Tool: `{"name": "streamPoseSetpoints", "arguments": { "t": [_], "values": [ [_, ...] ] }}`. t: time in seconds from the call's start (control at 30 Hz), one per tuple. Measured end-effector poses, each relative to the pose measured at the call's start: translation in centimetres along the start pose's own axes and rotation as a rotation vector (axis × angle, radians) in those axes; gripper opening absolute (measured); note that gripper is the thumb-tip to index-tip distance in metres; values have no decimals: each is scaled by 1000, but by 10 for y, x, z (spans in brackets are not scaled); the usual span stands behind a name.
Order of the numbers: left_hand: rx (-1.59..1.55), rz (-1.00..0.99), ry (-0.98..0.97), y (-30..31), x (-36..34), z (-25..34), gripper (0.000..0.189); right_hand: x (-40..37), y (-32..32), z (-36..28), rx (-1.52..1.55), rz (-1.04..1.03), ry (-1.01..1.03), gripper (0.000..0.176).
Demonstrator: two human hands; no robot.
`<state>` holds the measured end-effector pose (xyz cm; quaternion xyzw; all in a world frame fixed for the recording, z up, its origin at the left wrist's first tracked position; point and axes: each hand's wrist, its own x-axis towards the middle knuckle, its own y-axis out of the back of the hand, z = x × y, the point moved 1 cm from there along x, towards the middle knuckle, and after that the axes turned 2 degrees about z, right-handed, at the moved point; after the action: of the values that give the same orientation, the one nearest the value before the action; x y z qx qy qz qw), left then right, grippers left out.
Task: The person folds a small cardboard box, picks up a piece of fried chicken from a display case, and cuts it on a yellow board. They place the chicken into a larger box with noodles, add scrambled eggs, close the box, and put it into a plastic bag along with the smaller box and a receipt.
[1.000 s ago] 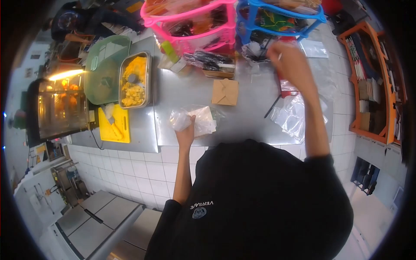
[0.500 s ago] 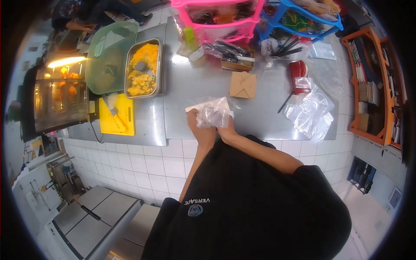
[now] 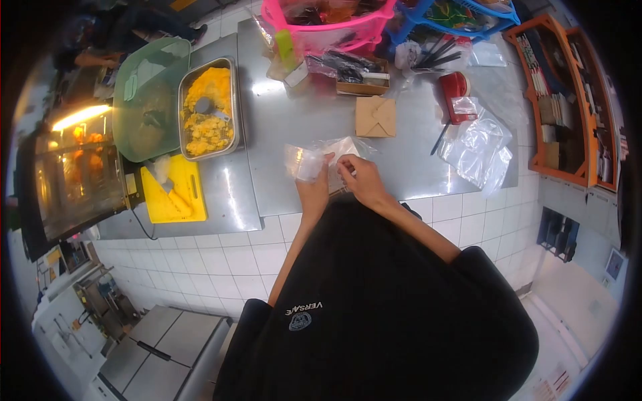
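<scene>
At the near edge of the steel table, my left hand (image 3: 313, 191) grips a clear plastic bag (image 3: 302, 163), its thumb pointing up. A pale, flat-sided packet (image 3: 344, 148) sits in or under the clear film between my hands; its exact kind is hard to see. My right hand (image 3: 363, 180) is close beside the left, fingers curled into a pinch over the packet. What is between those fingertips is too small to make out. Just beyond the hands, a closed brown cardboard box (image 3: 376, 116) stands on the table.
To the left are a steel tray (image 3: 235, 127) of yellow food, a green lidded tub (image 3: 150, 100), a yellow cutting board (image 3: 194, 180) with a knife, and a lit display warmer (image 3: 80, 160). Plastic bags (image 3: 475, 150) and a red stapler-like object (image 3: 455, 90) lie right. Pink (image 3: 328, 30) and blue baskets stand behind.
My right hand has come up from the packet's right side into a pinch near my left thumb. The bag's loose part has shifted left over my left hand. The camera view has turned slightly.
</scene>
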<state>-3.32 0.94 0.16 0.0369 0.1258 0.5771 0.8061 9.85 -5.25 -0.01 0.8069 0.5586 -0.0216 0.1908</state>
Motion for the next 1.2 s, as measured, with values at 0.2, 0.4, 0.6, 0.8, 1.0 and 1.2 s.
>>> {"name": "streamPoseSetpoints", "arguments": {
  "t": [0.2,0.4,0.6,0.8,1.0,1.2],
  "values": [
    [-77,-51,77,7,10,-5,25,11,-9,4,287,110,-60,13],
    [-105,-36,156,12,18,15,21,22,-20,12,544,149,-133,12],
    [-287,-57,205,14,26,-4,22,23,-19,11,598,115,-185,16],
    [-143,-92,141,16,31,-10,23,20,-19,14,603,108,-188,16],
    [-221,-61,303,17,31,-1,20,3,2,-3,78,-112,-97,20],
    [-293,-116,444,19,41,-21,17,-8,-13,2,-262,-260,295,26]
  ]
}}
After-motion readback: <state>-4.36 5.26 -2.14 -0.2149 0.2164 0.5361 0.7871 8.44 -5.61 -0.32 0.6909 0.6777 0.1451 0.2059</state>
